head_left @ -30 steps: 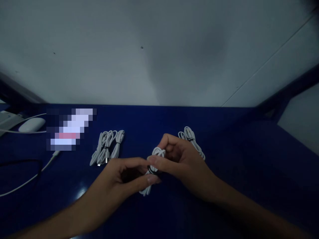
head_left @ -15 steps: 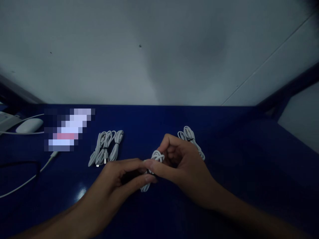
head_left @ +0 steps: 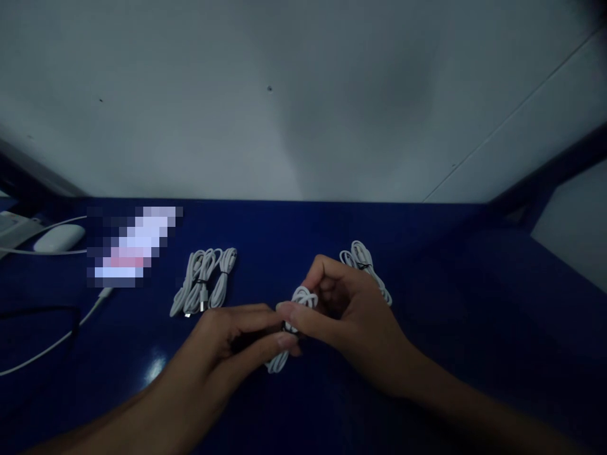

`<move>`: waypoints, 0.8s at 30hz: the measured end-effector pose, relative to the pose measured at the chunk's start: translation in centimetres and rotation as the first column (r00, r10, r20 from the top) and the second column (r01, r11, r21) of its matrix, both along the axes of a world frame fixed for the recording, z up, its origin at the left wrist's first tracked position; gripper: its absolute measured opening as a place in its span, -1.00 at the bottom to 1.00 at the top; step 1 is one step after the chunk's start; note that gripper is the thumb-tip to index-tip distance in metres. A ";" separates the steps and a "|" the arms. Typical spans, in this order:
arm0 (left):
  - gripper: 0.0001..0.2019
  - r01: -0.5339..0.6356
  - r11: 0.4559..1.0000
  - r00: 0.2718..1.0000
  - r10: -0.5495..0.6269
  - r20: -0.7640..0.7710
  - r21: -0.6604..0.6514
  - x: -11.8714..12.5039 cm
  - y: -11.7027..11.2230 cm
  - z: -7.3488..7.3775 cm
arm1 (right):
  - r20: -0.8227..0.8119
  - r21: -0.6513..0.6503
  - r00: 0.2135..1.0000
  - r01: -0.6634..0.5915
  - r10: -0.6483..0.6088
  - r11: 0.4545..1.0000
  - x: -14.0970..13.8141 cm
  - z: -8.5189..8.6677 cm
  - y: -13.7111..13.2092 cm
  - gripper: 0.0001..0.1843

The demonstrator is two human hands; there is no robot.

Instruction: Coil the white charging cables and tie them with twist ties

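Note:
Between my two hands is a coiled white cable (head_left: 303, 296), bound round its middle by a black tie (head_left: 287, 327). My left hand (head_left: 237, 335) grips it from the left, thumb and fingers at the tie. From the right, my right hand (head_left: 346, 309) pinches the upper part of the coil, its thumb lying across the front. The lower loops stick out below my left thumb. My fingers hide part of the tie and the middle of the coil.
Several bundled white cables (head_left: 203, 284) lie left of my hands on the blue table (head_left: 279, 240). Another white cable bundle (head_left: 363, 256) lies behind my right hand. At far left are a white rounded case (head_left: 59, 238), a blurred-out lit device (head_left: 137, 243) and a plugged-in cord (head_left: 71, 335). A pale wall (head_left: 190, 126) rises behind.
The held cable has tilted slightly, its lower loops shifting a little down and left. Both hands keep nearly the same place and grip. The whole view has moved very slightly.

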State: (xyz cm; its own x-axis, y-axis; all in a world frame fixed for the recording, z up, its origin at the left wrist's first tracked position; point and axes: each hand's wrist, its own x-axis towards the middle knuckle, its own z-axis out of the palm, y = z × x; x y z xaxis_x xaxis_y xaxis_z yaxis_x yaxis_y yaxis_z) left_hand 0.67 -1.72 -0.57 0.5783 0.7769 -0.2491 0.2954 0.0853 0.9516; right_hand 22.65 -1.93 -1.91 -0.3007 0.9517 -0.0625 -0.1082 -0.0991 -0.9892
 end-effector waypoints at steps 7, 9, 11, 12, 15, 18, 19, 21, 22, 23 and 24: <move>-0.67 -0.043 0.995 0.998 0.048 0.048 -0.092 0.1 0.2 -0.3 | -0.178 -0.056 0.975 -0.146 0.134 0.988 -0.2 -0.1 0.3 -0.80; -0.68 -0.046 0.995 0.998 0.051 0.048 -0.085 0.0 0.4 -0.3 | -0.201 -0.045 0.971 -0.143 0.132 0.989 -0.3 -0.2 0.3 -0.82; -0.71 -0.046 0.995 0.996 0.052 0.067 -0.093 0.0 0.5 -0.4 | -0.210 -0.038 0.970 -0.135 0.125 0.990 -0.3 -0.1 0.3 -0.82; -0.75 -0.046 0.994 0.995 0.054 0.084 -0.104 0.0 0.5 -0.4 | -0.204 -0.038 0.972 -0.131 0.121 0.991 -0.3 -0.1 0.3 -0.80; -0.86 -0.064 0.989 0.990 0.079 0.114 -0.132 0.0 0.5 -0.5 | -0.136 -0.052 0.988 -0.083 0.075 0.995 -0.2 0.0 0.2 -0.73; -0.81 -0.043 0.996 0.994 0.050 0.096 -0.077 0.0 0.5 -0.5 | -0.097 -0.068 0.993 -0.070 0.063 0.995 -0.1 0.0 0.0 -0.68; -0.77 -0.030 0.999 0.996 0.033 0.081 -0.046 0.0 0.4 -0.4 | -0.106 -0.068 0.992 -0.079 0.071 0.995 -0.1 0.0 -0.1 -0.67; -0.67 -0.005 1.000 0.999 0.005 0.038 -0.002 -0.1 0.4 -0.2 | -0.132 -0.063 0.988 -0.093 0.085 0.994 -0.1 -0.1 -0.1 -0.65; -0.64 0.003 1.000 1.000 -0.004 0.012 0.007 -0.2 0.3 -0.1 | -0.145 -0.058 0.986 -0.094 0.085 0.994 -0.1 -0.2 -0.1 -0.64; -0.63 0.010 1.000 1.000 -0.010 -0.011 0.010 -0.2 0.3 -0.1 | -0.157 -0.057 0.984 -0.093 0.083 0.994 -0.1 -0.3 -0.1 -0.63; -0.62 0.017 1.000 1.000 -0.016 -0.026 0.009 -0.3 0.3 0.0 | -0.169 -0.057 0.982 -0.093 0.082 0.994 -0.1 -0.4 0.0 -0.63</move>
State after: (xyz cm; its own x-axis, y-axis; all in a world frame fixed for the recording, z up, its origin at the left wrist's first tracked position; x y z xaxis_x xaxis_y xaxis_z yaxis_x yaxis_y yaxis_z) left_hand 0.42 -1.46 -0.61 0.5844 0.7697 -0.2569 0.3213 0.0712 0.9443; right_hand 22.56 -1.96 -2.27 -0.3943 0.9167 -0.0648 -0.2586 -0.1784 -0.9494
